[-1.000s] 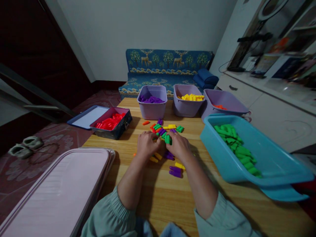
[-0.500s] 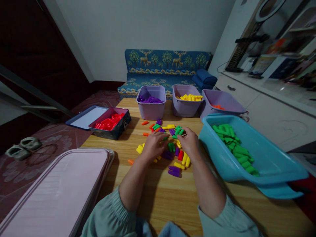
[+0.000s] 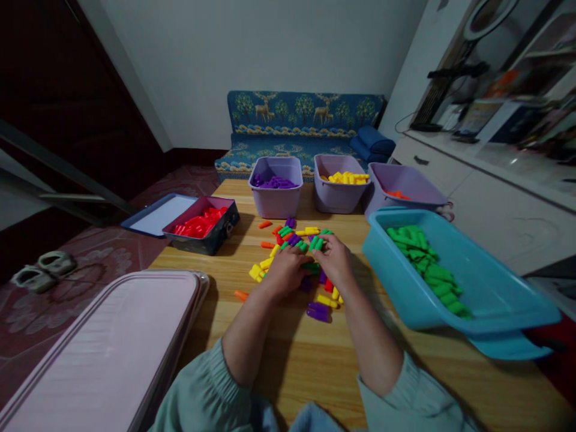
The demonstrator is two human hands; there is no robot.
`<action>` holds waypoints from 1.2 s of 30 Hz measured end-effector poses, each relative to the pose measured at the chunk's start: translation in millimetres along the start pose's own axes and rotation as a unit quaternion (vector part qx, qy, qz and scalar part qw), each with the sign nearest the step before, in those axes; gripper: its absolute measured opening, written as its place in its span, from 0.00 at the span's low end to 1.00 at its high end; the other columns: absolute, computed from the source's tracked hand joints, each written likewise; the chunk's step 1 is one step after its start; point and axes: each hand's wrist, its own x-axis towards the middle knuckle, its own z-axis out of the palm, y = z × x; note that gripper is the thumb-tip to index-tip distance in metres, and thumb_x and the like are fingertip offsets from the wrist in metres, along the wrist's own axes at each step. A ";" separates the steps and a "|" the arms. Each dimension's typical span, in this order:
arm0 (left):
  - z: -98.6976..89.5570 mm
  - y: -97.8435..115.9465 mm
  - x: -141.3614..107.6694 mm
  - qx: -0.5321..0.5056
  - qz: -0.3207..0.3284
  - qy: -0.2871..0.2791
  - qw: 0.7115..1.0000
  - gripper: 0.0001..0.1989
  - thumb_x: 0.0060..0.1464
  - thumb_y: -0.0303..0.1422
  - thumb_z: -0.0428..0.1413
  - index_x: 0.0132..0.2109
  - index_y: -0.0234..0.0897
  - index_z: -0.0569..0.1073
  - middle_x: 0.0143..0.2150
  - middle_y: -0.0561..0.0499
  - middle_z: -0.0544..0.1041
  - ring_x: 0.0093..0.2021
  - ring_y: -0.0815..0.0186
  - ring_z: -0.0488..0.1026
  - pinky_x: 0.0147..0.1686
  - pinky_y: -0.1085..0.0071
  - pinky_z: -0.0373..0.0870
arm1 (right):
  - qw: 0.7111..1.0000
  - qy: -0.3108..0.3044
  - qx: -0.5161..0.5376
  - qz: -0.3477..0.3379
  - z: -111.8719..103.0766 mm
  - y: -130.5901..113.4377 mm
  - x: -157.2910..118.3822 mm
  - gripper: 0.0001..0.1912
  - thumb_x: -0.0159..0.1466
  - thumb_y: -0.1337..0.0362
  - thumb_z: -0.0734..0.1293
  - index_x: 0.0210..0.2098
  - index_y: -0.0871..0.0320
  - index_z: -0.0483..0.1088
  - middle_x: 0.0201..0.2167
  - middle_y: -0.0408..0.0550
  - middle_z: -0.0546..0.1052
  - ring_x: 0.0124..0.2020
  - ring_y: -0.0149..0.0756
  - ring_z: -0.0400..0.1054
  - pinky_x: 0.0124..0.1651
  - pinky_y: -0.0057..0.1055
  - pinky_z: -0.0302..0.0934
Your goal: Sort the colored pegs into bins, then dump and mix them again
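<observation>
My left hand [image 3: 287, 270] reaches low over a loose pile of small coloured pieces, its fingers curled at green pieces [image 3: 300, 245]; what it grips is partly hidden. My right hand [image 3: 333, 258] pinches green pieces [image 3: 317, 243] at the pile's right side. Around both hands lie yellow pieces [image 3: 256, 272], purple pieces [image 3: 318, 311], orange pieces [image 3: 242, 295] and red ones. The teal tub [image 3: 405, 300] to the right holds many green pieces [image 3: 443, 288].
Lilac bins stand behind the pile, with purple [image 3: 275, 204], yellow [image 3: 341, 201] and orange contents [image 3: 398, 195]. A dark tin [image 3: 220, 231] of red pieces is at left. A pink lid [image 3: 112, 336] lies nearer on the left.
My left hand has moved slightly right, uncovering yellow pieces on its left. My right hand has shifted left, closer to my left hand, and the green pieces at its fingertips have moved with it.
</observation>
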 end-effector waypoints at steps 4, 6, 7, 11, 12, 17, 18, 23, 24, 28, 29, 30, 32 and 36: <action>-0.9 -4.3 -1.0 -0.003 -0.017 0.005 1.000 0.11 0.53 0.31 0.59 0.43 0.41 0.81 0.39 0.43 0.77 0.44 0.55 0.71 0.45 0.60 0.67 | 1.000 0.009 -0.017 -0.017 1.6 1.6 -0.5 0.14 0.52 0.60 0.66 0.38 0.58 0.71 0.31 0.47 0.78 0.31 0.35 0.71 0.35 0.29 0.64; 0.0 -7.7 -1.4 -0.038 -0.037 0.051 0.997 0.11 0.52 0.29 0.59 0.42 0.40 0.81 0.39 0.43 0.77 0.43 0.56 0.72 0.44 0.62 0.68 | 1.000 0.013 0.013 -0.021 1.3 -0.7 -1.0 0.14 0.52 0.56 0.66 0.34 0.58 0.71 0.31 0.47 0.77 0.31 0.36 0.71 0.35 0.30 0.64; 0.6 -9.8 -1.3 -0.069 -0.053 0.086 0.992 0.11 0.51 0.28 0.59 0.42 0.39 0.81 0.39 0.43 0.77 0.42 0.56 0.73 0.43 0.63 0.68 | 0.999 0.013 0.041 -0.022 1.0 -3.1 -1.7 0.14 0.52 0.54 0.66 0.33 0.58 0.71 0.30 0.47 0.77 0.31 0.36 0.71 0.35 0.30 0.64; 2.1 -17.4 2.2 -0.263 -0.171 0.242 0.918 0.10 0.49 0.27 0.60 0.40 0.36 0.80 0.34 0.46 0.79 0.36 0.60 0.74 0.41 0.64 0.70 | 0.987 -0.013 0.157 0.007 0.6 -17.9 -8.2 0.18 0.53 0.50 0.67 0.31 0.59 0.70 0.27 0.46 0.75 0.27 0.34 0.69 0.32 0.29 0.63; 1.7 -18.0 3.4 -0.332 -0.202 0.263 0.883 0.10 0.48 0.27 0.60 0.39 0.36 0.80 0.33 0.47 0.79 0.34 0.61 0.75 0.39 0.65 0.71 | 0.983 -0.025 0.179 0.020 1.1 -21.8 -10.5 0.18 0.53 0.50 0.67 0.32 0.60 0.70 0.26 0.45 0.75 0.26 0.34 0.68 0.30 0.28 0.62; -5.9 -12.8 5.1 -0.614 -0.264 0.263 0.696 0.18 0.37 0.32 0.69 0.39 0.33 0.77 0.29 0.49 0.79 0.26 0.67 0.74 0.30 0.71 0.71 | 0.972 -0.086 0.216 0.022 6.2 -34.3 -19.6 0.20 0.52 0.52 0.70 0.37 0.61 0.75 0.32 0.48 0.77 0.29 0.34 0.68 0.25 0.25 0.59; -7.8 -11.3 4.7 -0.633 -0.269 0.263 0.677 0.21 0.34 0.33 0.70 0.38 0.32 0.77 0.28 0.50 0.79 0.26 0.68 0.74 0.29 0.72 0.71 | 0.973 -0.092 0.214 0.008 7.3 -35.3 -20.4 0.19 0.52 0.53 0.70 0.37 0.61 0.75 0.34 0.48 0.78 0.30 0.34 0.69 0.26 0.25 0.59; -10.1 -9.8 3.1 -0.665 -0.275 0.273 0.638 0.28 0.24 0.36 0.74 0.35 0.31 0.74 0.26 0.50 0.79 0.25 0.69 0.74 0.28 0.74 0.72 | 0.973 -0.076 0.219 -0.014 11.3 -36.0 -20.9 0.19 0.53 0.54 0.70 0.39 0.60 0.76 0.38 0.50 0.79 0.33 0.36 0.71 0.27 0.26 0.61; -9.3 -10.3 3.0 -0.667 -0.273 0.274 0.637 0.28 0.24 0.37 0.74 0.34 0.31 0.74 0.26 0.50 0.79 0.25 0.70 0.74 0.28 0.75 0.72 | 0.972 -0.061 0.225 -0.004 12.0 -35.5 -20.8 0.20 0.53 0.53 0.70 0.39 0.61 0.76 0.36 0.50 0.79 0.32 0.36 0.72 0.25 0.26 0.61; -6.5 -11.5 2.7 -0.660 -0.251 0.259 0.658 0.26 0.27 0.39 0.73 0.33 0.31 0.74 0.25 0.52 0.78 0.24 0.71 0.74 0.30 0.74 0.72 | 0.967 -0.016 0.254 0.010 15.0 -32.0 -19.4 0.21 0.52 0.51 0.70 0.37 0.61 0.73 0.29 0.49 0.77 0.29 0.38 0.73 0.24 0.27 0.62; -6.4 -11.4 2.7 -0.656 -0.246 0.255 0.666 0.25 0.27 0.39 0.73 0.33 0.31 0.75 0.25 0.52 0.78 0.24 0.70 0.74 0.30 0.74 0.72 | 0.965 -0.014 0.260 0.008 15.7 -31.1 -19.1 0.21 0.52 0.51 0.70 0.37 0.61 0.73 0.29 0.48 0.77 0.29 0.38 0.73 0.25 0.27 0.63; -6.5 -11.1 2.8 -0.650 -0.243 0.252 0.674 0.25 0.28 0.39 0.73 0.33 0.32 0.75 0.24 0.52 0.78 0.24 0.70 0.74 0.29 0.74 0.72 | 0.964 -0.017 0.265 0.007 16.4 -30.3 -18.8 0.20 0.52 0.52 0.70 0.37 0.60 0.73 0.29 0.47 0.77 0.28 0.37 0.73 0.25 0.27 0.64; -6.9 -10.3 3.1 -0.639 -0.238 0.249 0.688 0.23 0.29 0.39 0.73 0.33 0.32 0.76 0.24 0.52 0.78 0.24 0.71 0.73 0.28 0.75 0.70 | 0.964 -0.027 0.266 0.010 17.4 -29.1 -18.7 0.20 0.51 0.53 0.71 0.39 0.60 0.72 0.29 0.46 0.76 0.27 0.35 0.72 0.27 0.28 0.66; -7.2 -8.6 3.9 -0.628 -0.212 0.243 0.708 0.18 0.32 0.37 0.71 0.31 0.32 0.77 0.23 0.52 0.77 0.22 0.73 0.70 0.25 0.76 0.67 | 0.967 -0.036 0.250 0.023 18.1 -29.3 -19.4 0.21 0.49 0.56 0.72 0.40 0.59 0.70 0.29 0.43 0.75 0.27 0.34 0.71 0.28 0.30 0.68</action>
